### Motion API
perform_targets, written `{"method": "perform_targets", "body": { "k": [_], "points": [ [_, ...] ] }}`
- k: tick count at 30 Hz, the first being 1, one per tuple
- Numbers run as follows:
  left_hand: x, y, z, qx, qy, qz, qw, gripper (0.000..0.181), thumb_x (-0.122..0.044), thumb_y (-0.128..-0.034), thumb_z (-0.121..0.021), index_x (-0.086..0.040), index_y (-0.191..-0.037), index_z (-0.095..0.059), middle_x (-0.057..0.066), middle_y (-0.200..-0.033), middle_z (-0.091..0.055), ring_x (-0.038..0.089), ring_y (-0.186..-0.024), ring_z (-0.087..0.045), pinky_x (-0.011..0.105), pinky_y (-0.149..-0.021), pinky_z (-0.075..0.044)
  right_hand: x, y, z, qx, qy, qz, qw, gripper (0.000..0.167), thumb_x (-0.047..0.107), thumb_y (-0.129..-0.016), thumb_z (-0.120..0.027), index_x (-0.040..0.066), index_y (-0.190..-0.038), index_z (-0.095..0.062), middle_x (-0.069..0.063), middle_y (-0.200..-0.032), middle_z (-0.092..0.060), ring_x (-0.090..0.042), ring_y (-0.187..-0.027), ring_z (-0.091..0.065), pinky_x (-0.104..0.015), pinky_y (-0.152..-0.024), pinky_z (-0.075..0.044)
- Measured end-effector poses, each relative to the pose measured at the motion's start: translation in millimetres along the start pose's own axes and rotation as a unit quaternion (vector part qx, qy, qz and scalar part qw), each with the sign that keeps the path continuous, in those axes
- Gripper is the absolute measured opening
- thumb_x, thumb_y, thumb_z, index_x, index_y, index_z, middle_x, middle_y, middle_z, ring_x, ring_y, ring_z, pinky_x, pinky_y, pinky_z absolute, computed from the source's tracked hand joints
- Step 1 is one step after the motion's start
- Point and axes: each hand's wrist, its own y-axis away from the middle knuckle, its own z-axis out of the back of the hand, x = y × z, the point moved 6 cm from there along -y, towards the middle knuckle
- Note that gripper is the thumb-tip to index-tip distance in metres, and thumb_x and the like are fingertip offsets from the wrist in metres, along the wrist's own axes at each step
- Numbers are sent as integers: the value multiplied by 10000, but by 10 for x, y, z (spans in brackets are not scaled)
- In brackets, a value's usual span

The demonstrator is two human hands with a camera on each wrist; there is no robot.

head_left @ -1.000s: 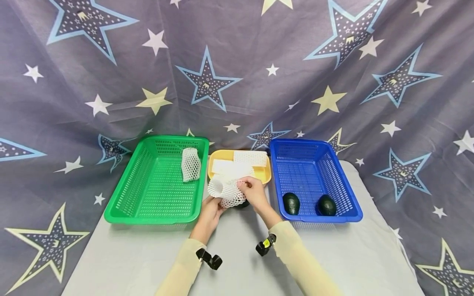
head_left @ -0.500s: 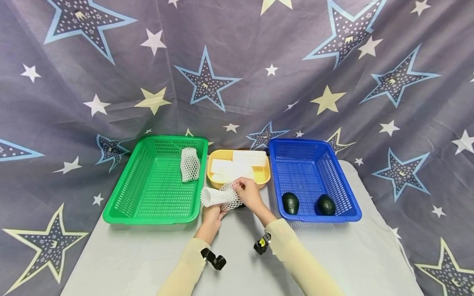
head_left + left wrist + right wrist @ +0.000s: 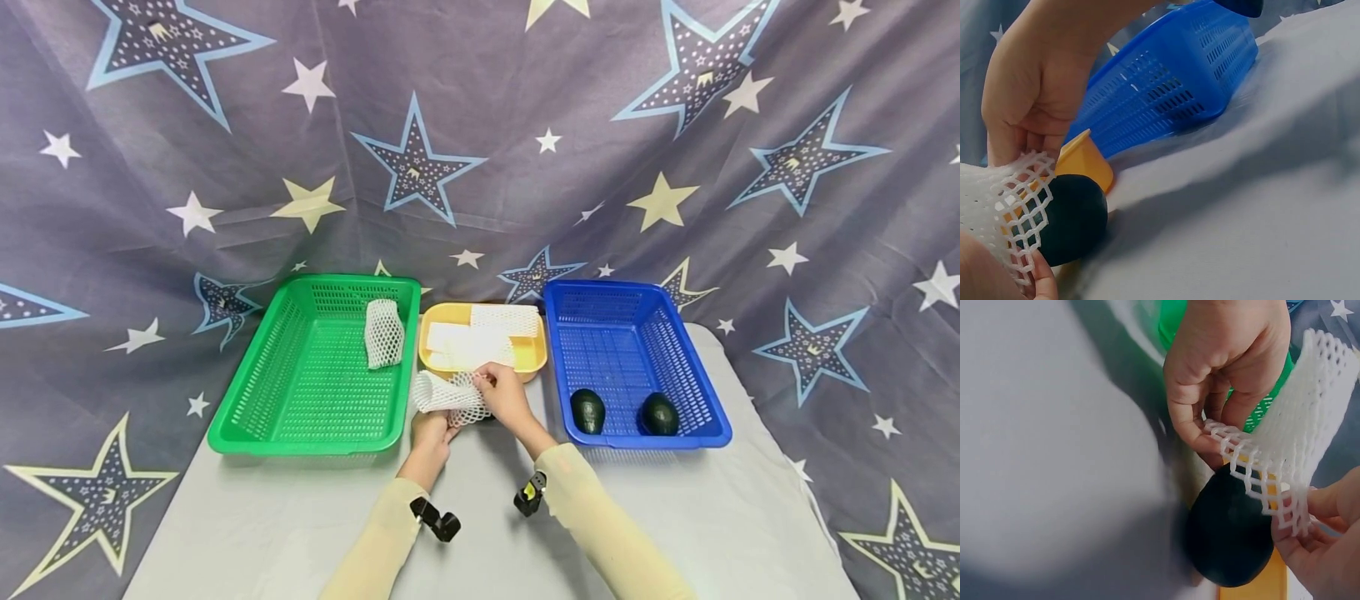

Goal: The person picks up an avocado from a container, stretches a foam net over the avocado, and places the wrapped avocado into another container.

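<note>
A white foam net sleeve point(image 3: 444, 393) is stretched between both hands, in front of the yellow tray. My left hand point(image 3: 431, 442) holds it from below; the left fingers point(image 3: 1196, 434) pinch its open rim in the right wrist view. Opposite, my right hand point(image 3: 504, 394) pinches the rim with thumb and fingers point(image 3: 1035, 140). A dark green avocado point(image 3: 1075, 219) sits at the sleeve's wide mouth, partly behind the mesh point(image 3: 1260, 472). Whether anything supports the avocado from underneath, I cannot tell. In the head view it is almost wholly hidden by the hands and net.
On the left stands a green basket point(image 3: 315, 446) with a net-wrapped item point(image 3: 385, 335). A yellow tray point(image 3: 534, 354) of foam sleeves point(image 3: 506, 320) stands behind the hands. To the right, a blue basket point(image 3: 712, 400) holds two avocados point(image 3: 588, 411), both near its front.
The sleeve has swung left, its narrow end now pointing more to the left, and tipped up slightly of late. Both hands shifted a little and kept their hold.
</note>
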Motion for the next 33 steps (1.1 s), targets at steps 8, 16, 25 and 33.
{"method": "perform_targets", "body": {
  "k": [8,16,25,33],
  "points": [
    [2,-74,-18,30,-112,-51,9999,381,-90,-1050,-527,64,-1398,-509,232,-1360,-572,222,-1080,-603,370,-907,-555,-67,-16,-7,-97,76,68,9999,73,9,-932,-684,-33,-925,-743,-140,-773,-679,-112,-661,-487,-234,-612,-422],
    [4,-102,-69,165,-75,-40,9998,366,-89,-1056,-515,67,-1386,-502,263,-1402,-547,266,-1170,-591,487,-1064,-504,-85,-1,9,-133,124,-23,9998,89,34,-952,-670,-17,-929,-738,-117,-765,-659,-119,-666,-489,-244,-615,-423],
    [38,-110,-56,127,17,35,9999,381,-50,-1040,-522,52,-1407,-513,199,-1335,-587,237,-1124,-602,443,-1013,-527,-78,42,22,-129,74,41,9999,79,29,-943,-677,-16,-937,-742,-126,-760,-661,-110,-652,-480,-227,-602,-415],
    [41,-77,-102,242,84,4,9997,365,-42,-1044,-487,73,-1390,-495,218,-1340,-567,253,-1153,-589,471,-1074,-492,-114,19,30,-177,30,-36,9998,87,46,-960,-667,6,-938,-741,-116,-783,-669,-120,-682,-508,-233,-621,-428]
  ]
}}
